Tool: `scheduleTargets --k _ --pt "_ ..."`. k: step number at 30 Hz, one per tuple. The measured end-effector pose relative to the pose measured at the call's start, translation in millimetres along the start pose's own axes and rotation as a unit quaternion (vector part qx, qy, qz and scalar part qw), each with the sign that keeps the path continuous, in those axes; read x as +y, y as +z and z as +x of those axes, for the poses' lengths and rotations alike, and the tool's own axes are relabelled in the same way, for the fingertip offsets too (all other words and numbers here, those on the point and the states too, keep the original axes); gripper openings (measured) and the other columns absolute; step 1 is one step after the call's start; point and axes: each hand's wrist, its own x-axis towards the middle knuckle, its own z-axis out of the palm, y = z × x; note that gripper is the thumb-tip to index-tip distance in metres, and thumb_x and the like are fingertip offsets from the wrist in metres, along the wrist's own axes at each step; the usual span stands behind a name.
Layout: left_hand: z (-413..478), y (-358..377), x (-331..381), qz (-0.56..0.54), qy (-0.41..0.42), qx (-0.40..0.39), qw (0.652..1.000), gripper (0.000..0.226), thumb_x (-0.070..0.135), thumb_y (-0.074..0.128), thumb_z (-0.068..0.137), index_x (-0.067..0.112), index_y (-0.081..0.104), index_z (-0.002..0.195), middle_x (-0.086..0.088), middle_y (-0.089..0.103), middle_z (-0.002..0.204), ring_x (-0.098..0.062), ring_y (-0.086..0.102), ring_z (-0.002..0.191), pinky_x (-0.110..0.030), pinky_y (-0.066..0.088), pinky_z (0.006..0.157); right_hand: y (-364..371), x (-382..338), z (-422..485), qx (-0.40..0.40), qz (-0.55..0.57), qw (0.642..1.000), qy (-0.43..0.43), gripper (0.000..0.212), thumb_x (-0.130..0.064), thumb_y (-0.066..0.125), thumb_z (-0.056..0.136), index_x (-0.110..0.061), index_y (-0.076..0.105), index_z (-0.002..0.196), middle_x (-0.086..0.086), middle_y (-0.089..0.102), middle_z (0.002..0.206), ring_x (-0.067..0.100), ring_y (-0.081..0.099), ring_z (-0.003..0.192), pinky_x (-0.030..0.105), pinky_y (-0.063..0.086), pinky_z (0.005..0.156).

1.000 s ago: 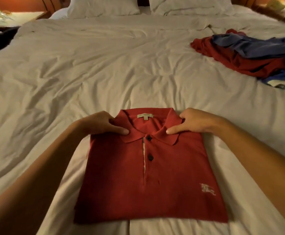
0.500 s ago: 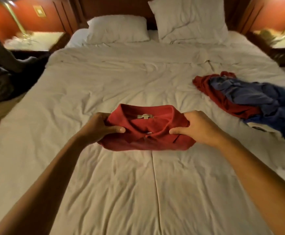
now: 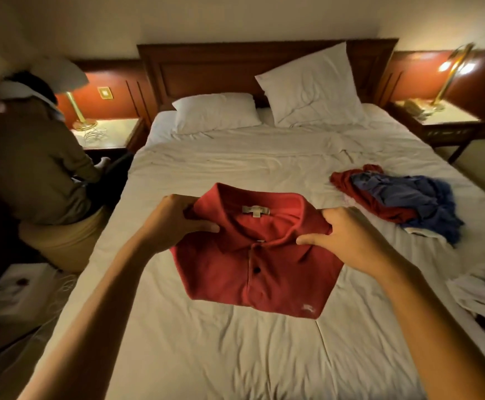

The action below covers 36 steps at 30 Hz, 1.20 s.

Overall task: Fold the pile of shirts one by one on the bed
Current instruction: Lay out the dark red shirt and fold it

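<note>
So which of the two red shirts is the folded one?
The red polo gripped by the left hand and right hand, collar and placket up. The other red shirt lies crumpled under the blue shirt, off to the right.

We find no legible text. The neck label (image 3: 255, 210) in the collar of the red polo shirt (image 3: 264, 275) is too blurred to read. The embroidered emblem (image 3: 307, 308) at its lower right corner is too small to make out.
</note>
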Motion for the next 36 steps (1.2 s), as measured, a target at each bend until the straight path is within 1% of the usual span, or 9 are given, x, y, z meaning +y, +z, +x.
scheduleTargets --k 7,11,14,18,21,24,28,32,36 --pt "-69.7 -8.6 21.5 -0.043 0.008 0.008 0.999 0.058 0.065 0.082 0.047 0.017 0.076 0.08 -0.014 0.072 0.077 -0.012 0.058 0.064 -0.048 0.055 0.068 -10.7 -40.7 -69.8 0.009 0.032 0.999 0.016 0.036 -0.044 0.086 0.069 -0.018 0.063 0.068 -0.001 0.063 0.06 0.013 0.052 0.055 0.025 0.04 0.053" --pt "-105.4 -8.6 30.2 -0.06 0.031 0.006 0.998 0.05 0.059 0.088 0.051 0.023 0.079 0.084 -0.003 0.075 0.077 -0.026 0.072 0.077 -0.047 0.058 0.072 -19.9 -55.0 -110.5 0.015 0.082 0.996 0.018 0.038 -0.044 0.084 0.07 -0.013 0.074 0.09 -0.005 0.073 0.077 0.017 0.066 0.075 0.034 0.051 0.069" --pt "-124.0 -9.0 31.5 -0.062 0.055 -0.003 0.997 0.052 0.063 0.083 0.053 0.021 0.078 0.082 -0.009 0.073 0.076 -0.033 0.069 0.075 -0.048 0.056 0.069 -22.5 -63.8 -138.6 0.029 0.078 0.996 0.016 0.041 -0.044 0.083 0.072 -0.011 0.074 0.094 -0.003 0.074 0.082 0.019 0.068 0.079 0.038 0.052 0.073" --pt "-149.5 -10.0 30.4 -0.071 0.073 -0.019 0.995 0.051 0.063 0.082 0.053 0.02 0.076 0.079 -0.014 0.07 0.076 -0.013 0.056 0.065 -0.045 0.052 0.064 -19.3 -81.6 -177.3 0.045 0.071 0.996 0.042 0.04 -0.043 0.083 0.073 -0.009 0.073 0.092 -0.002 0.074 0.08 0.018 0.069 0.078 0.04 0.052 0.073" --pt "-166.8 -13.0 27.5 -0.092 0.077 -0.051 0.991 0.046 0.06 0.084 0.052 0.027 0.076 0.082 -0.012 0.072 0.078 -0.01 0.057 0.068 -0.045 0.054 0.069 -12.9 -100.0 -210.4 0.061 0.067 0.994 0.062 0.044 -0.051 0.078 0.071 -0.013 0.073 0.09 -0.005 0.074 0.08 0.014 0.069 0.078 0.044 0.054 0.074" --pt "-181.5 -18.5 22.9 -0.102 0.11 -0.08 0.986 0.039 0.05 0.09 0.056 0.028 0.076 0.085 -0.012 0.073 0.079 -0.009 0.056 0.071 -0.044 0.054 0.071 -2.8 -124.0 -240.6 0.087 0.042 0.992 0.086 0.037 -0.047 0.081 0.072 -0.015 0.072 0.087 -0.008 0.072 0.077 0.009 0.067 0.073 0.042 0.054 0.071" --pt "-199.0 -26.9 12.8 -0.113 0.156 -0.105 0.976 0.034 0.044 0.086 0.059 0.022 0.075 0.082 -0.019 0.069 0.078 -0.01 0.052 0.068 -0.039 0.048 0.064 18.0 -166.5 -285.1 0.137 0.006 0.982 0.126 0.026 -0.037 0.083 0.076 -0.015 0.069 0.079 -0.011 0.066 0.067 0.007 0.061 0.065 0.035 0.048 0.063" --pt "-226.2 -28.4 9.3 -0.128 0.199 -0.164 0.958 0.033 0.038 0.087 0.063 0.017 0.078 0.087 -0.012 0.074 0.08 -0.01 0.058 0.07 -0.04 0.052 0.067 38.6 -207.6 -337.9 0.172 -0.016 0.97 0.17 0.031 -0.031 0.084 0.076 -0.027 0.055 0.066 -0.015 0.055 0.058 -0.004 0.054 0.057 0.015 0.037 0.053" --pt "-257.4 -18.6 24.2 -0.138 0.242 -0.236 0.931 0.032 0.036 0.086 0.064 0.015 0.079 0.088 -0.009 0.074 0.079 -0.006 0.058 0.072 -0.035 0.051 0.068 45.8 -241.6 -400.6 0.195 -0.033 0.948 0.25 0.03 -0.034 0.083 0.076 -0.01 0.066 0.077 -0.009 0.064 0.065 0.008 0.06 0.065 0.017 0.041 0.054"
